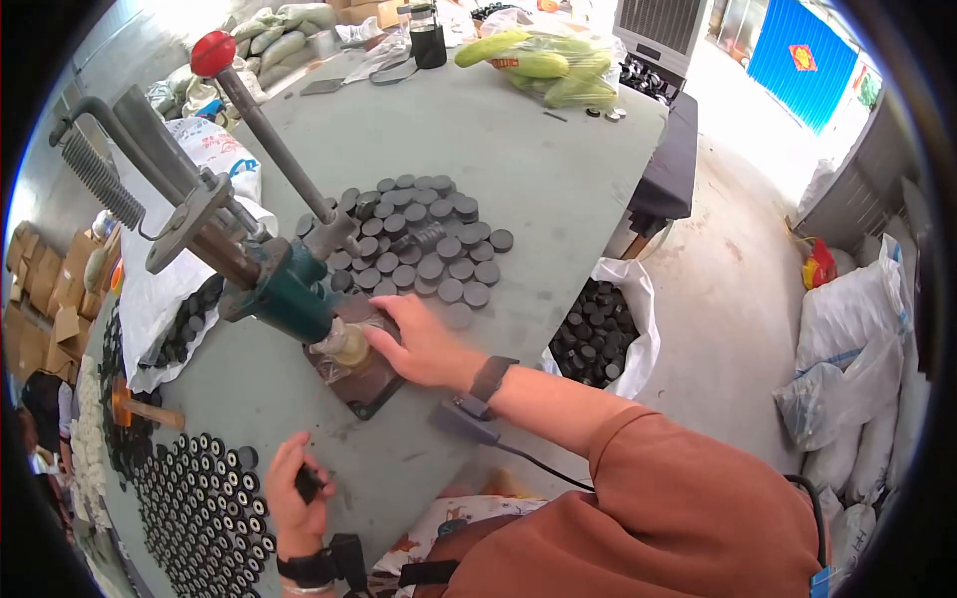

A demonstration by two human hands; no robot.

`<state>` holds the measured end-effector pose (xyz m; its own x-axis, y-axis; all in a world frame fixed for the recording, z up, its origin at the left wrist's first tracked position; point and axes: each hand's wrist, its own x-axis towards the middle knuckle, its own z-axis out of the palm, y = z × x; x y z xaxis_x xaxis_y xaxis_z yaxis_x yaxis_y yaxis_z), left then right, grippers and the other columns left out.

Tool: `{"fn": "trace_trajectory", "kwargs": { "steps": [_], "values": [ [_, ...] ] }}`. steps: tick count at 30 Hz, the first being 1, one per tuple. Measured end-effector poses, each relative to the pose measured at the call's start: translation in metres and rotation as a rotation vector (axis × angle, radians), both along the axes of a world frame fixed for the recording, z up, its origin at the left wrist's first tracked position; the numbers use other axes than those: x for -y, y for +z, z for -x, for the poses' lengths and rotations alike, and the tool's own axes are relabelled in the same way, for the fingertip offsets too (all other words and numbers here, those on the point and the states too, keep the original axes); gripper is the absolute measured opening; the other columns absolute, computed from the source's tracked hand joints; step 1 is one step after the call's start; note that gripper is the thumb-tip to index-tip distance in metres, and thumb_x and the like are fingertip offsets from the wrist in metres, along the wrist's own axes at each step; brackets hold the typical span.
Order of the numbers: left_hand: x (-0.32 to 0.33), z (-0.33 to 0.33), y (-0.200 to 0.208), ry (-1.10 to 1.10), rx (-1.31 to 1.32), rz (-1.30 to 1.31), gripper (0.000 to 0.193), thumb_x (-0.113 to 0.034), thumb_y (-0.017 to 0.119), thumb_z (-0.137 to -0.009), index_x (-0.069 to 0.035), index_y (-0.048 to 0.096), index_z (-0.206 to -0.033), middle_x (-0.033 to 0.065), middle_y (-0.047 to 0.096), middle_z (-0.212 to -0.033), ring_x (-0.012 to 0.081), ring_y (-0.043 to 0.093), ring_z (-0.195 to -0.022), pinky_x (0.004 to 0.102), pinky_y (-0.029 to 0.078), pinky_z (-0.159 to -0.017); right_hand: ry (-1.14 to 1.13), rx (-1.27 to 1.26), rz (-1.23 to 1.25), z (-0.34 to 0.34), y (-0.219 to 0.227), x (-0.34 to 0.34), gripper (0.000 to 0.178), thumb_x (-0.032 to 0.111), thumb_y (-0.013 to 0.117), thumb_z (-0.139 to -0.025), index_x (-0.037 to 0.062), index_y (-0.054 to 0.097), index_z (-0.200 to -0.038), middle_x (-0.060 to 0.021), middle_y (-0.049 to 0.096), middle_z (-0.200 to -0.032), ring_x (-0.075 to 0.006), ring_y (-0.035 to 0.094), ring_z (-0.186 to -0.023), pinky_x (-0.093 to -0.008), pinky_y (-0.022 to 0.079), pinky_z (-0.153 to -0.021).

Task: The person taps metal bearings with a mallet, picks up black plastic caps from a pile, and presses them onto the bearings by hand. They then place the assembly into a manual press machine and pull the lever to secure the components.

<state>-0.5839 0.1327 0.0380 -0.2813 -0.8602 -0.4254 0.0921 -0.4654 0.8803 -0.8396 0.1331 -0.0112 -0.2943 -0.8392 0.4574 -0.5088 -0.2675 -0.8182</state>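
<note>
A hand lever press with a green body [289, 294] stands on the table, its lever topped by a red ball knob [212, 54]. Beside the press's lower tip, which looks wrapped in clear yellowish material, is my right hand [427, 344]; thumb and forefinger are apart over the dark base plate [371, 394], with nothing visible between them. My left hand [296, 498], nearer me, has its fingers curled round a small black cap [308, 484]. Loose black discs [429, 267] lie piled behind the press. Left of my left hand, black round pieces with pale rings [204, 498] sit in rows.
A wooden-handled hammer [150, 411] lies at the left edge, near a white sack [164, 339] spilling black pieces. An open white bag [648, 319] of black caps stands right of the table. Bagged green produce [558, 70] and a dark bottle [427, 45] occupy the far end.
</note>
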Motion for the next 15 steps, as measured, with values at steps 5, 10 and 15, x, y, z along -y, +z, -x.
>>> {"fn": "trace_trajectory", "kwargs": {
  "steps": [5,10,15],
  "values": [
    [-0.007,-0.034,-0.012,0.201,-0.169,-0.175,0.025,-0.021,0.050,-0.088,-0.005,0.056,-0.106,0.0011,0.052,-0.071,0.0132,0.050,-0.059,0.0247,0.041,-0.044,-0.050,-0.059,0.064,-0.007,-0.009,0.003,0.043,0.027,0.056,-0.084,-0.0066,0.049,-0.109,-0.0199,0.054,-0.103,-0.0340,0.047,-0.094,-0.0400,0.039,-0.083],
    [0.004,-0.047,-0.031,0.166,-0.426,-0.263,0.027,-0.021,0.047,-0.090,-0.002,0.056,-0.106,0.0041,0.056,-0.080,0.0170,0.055,-0.066,0.0290,0.050,-0.051,-0.129,-0.091,0.092,-0.012,-0.013,0.008,0.043,0.029,0.055,-0.084,-0.0055,0.049,-0.109,-0.0189,0.054,-0.105,-0.0332,0.047,-0.095,-0.0403,0.038,-0.082],
    [0.009,-0.043,-0.017,0.294,-0.689,-0.378,0.027,-0.017,0.048,-0.088,0.003,0.055,-0.106,0.0114,0.058,-0.088,0.0231,0.057,-0.080,0.0323,0.054,-0.067,-0.145,-0.089,0.120,-0.027,-0.016,0.018,0.041,0.028,0.056,-0.083,-0.0040,0.048,-0.108,-0.0182,0.053,-0.103,-0.0333,0.047,-0.095,-0.0406,0.038,-0.083]
  ]
}}
